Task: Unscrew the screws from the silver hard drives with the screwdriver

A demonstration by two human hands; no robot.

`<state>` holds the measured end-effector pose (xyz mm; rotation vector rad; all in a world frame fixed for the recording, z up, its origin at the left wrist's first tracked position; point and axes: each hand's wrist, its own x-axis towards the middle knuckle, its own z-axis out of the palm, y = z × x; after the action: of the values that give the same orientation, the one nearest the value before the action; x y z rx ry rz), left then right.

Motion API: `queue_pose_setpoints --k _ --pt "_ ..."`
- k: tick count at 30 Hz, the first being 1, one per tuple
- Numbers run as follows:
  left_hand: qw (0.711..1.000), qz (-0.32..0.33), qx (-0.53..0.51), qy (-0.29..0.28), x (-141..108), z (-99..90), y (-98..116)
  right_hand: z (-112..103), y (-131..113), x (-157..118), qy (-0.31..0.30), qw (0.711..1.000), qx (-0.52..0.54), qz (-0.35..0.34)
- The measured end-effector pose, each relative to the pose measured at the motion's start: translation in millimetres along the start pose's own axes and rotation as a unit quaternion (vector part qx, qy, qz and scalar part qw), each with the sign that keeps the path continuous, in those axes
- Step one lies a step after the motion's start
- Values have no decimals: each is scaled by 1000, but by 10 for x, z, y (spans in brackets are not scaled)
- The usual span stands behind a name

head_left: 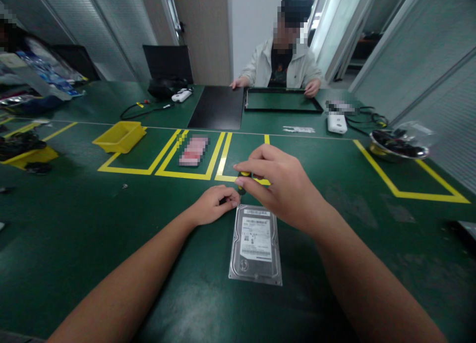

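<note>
A hard disk drive (256,244) lies flat on the green table, its white label facing up. My right hand (286,184) pinches the short black-and-yellow handle of a screwdriver (243,179) between thumb and fingers. The screwdriver stands nearly upright, its lower end at the drive's far left corner. My left hand (214,204) rests on the table beside that corner. Its thumb and fingers are curled together by the screwdriver's lower end; what they pinch, if anything, is too small to make out.
Yellow tape marks boxes on the table (178,293). A yellow bin (121,136) stands left, a metal bowl of dark parts (397,147) right. Across sits a person (282,60) with both hands by a black frame (284,110) and dark panel (217,107). A small screw-like piece (125,186) lies left.
</note>
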<state>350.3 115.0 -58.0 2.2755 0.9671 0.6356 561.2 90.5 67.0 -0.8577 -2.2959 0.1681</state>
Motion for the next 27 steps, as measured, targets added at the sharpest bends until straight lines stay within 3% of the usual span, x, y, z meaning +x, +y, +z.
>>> queue_pose_setpoints --k 27 --pt "1000 -3 -18 -3 -2 -10 28 -11 1 -3 -5 1000 12 -16"
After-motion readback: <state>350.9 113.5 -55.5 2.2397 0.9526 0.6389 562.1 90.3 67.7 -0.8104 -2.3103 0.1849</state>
